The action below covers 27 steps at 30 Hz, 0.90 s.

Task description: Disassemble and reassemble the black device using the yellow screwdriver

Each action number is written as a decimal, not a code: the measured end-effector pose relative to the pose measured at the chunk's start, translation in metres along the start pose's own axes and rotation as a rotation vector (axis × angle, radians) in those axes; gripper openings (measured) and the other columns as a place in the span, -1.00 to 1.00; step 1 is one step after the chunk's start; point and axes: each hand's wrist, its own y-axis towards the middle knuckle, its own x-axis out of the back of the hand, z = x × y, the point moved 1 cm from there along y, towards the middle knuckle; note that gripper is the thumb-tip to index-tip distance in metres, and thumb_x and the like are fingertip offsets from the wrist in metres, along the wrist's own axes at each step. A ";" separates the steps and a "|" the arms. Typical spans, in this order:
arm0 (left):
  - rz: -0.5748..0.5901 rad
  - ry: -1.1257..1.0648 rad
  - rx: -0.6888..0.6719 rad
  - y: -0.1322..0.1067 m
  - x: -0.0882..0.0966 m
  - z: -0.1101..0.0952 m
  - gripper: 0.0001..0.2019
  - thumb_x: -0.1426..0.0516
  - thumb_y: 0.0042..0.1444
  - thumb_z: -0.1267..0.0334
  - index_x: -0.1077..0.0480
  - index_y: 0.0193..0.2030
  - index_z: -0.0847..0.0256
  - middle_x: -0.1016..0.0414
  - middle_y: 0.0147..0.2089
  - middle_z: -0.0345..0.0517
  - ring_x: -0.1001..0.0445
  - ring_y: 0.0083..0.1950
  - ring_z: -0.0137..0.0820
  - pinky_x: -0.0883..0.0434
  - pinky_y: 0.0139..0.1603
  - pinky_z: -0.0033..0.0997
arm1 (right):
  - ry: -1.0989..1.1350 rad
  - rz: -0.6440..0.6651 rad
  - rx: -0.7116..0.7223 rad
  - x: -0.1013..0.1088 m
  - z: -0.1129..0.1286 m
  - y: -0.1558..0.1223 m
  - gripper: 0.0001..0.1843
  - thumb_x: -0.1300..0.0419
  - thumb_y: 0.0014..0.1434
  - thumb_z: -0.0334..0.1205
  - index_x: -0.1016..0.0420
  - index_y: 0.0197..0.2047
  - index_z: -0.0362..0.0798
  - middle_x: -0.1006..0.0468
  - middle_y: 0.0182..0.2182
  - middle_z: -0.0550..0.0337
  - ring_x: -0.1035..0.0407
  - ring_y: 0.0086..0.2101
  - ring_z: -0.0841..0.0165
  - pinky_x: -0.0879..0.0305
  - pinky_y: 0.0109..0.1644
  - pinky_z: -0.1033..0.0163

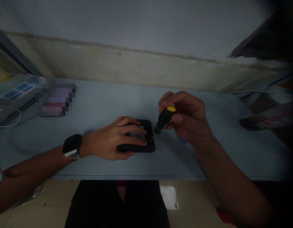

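Note:
A flat black rectangular device with rounded corners (150,126) lies on the desk, a pale printed label showing between my fingers. My left hand (113,136) rests across it, fingers spread over its top and thumb along the near edge, holding it against the desk. In my right hand (189,115) is a black-and-yellow screwdriver (163,120), gripped by the handle and tilted. Its thin shaft points down-left, the tip at the device's right part near my left fingertips; whether it sits in a screw is too small to tell. A small blue thing (182,138) shows partly under my right hand.
A pixelated phone-like item (53,101) lies at the desk's back left, beside a white box with blue labels (18,90) and a white cable (16,118). Blurred, dark items (258,122) stand at the right. A wall (137,66) closes off the grey desk (101,98) behind.

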 end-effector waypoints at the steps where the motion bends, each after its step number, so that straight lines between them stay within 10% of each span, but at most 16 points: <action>1: 0.002 0.001 -0.001 0.000 0.000 0.000 -0.56 -0.30 0.33 0.25 -0.51 0.33 0.07 -0.49 0.43 0.08 -0.30 0.52 0.06 -0.33 0.50 0.22 | 0.003 0.013 0.005 0.000 0.000 0.000 -0.76 -0.52 0.16 -0.24 -0.75 -0.08 0.04 -0.56 -0.24 0.22 -0.38 -0.52 0.53 -0.35 -0.60 0.43; 14: 0.009 0.009 0.000 0.002 0.002 -0.002 -0.61 -0.28 0.37 0.22 -0.52 0.30 0.11 -0.50 0.40 0.10 -0.30 0.51 0.06 -0.33 0.48 0.20 | -0.126 0.080 0.111 -0.009 0.002 -0.003 -0.72 -0.53 0.14 -0.31 -0.61 -0.12 0.07 -0.68 -0.23 0.20 -0.53 -0.30 0.38 -0.37 -0.47 0.40; 20: 0.008 0.018 0.002 0.002 0.002 -0.001 -0.60 -0.29 0.34 0.22 -0.53 0.30 0.11 -0.50 0.39 0.10 -0.33 0.47 0.04 -0.34 0.46 0.17 | -0.083 0.026 0.008 -0.020 0.008 -0.006 -0.58 -0.58 0.10 -0.34 -0.42 -0.17 0.11 -0.72 -0.34 0.28 -0.54 -0.46 0.38 -0.36 -0.51 0.36; 27: 0.003 0.053 0.018 0.002 0.002 -0.002 -0.59 -0.32 0.31 0.22 -0.55 0.28 0.07 -0.52 0.38 0.07 -0.33 0.46 0.07 -0.34 0.44 0.17 | 0.025 0.119 -0.030 -0.009 0.007 -0.013 -0.78 -0.32 0.39 -0.22 -0.67 0.08 0.03 -0.75 -0.13 0.14 -0.31 -0.66 0.58 -0.22 -0.70 0.43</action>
